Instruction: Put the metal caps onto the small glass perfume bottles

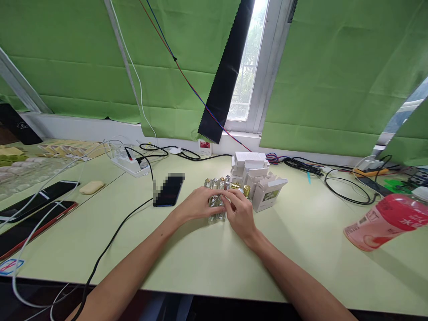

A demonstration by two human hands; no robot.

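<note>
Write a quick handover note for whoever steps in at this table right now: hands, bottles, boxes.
Left hand: on the cluster of small glass bottles, fingers curled round one; grip unclear.
Right hand: fingertips on the same cluster from the other side.
Bottles stand mid-table, just left of the open white boxes.
Done: bottles appear unboxed and grouped.
Left: cannot tell; boxes sit open beside them.

Left hand [197, 204], right hand [240, 213] seemingly touching.

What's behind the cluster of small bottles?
Open white boxes stand right behind the small bottles. The left hand and right hand cover the front bottles, so their count is unclear.
</note>
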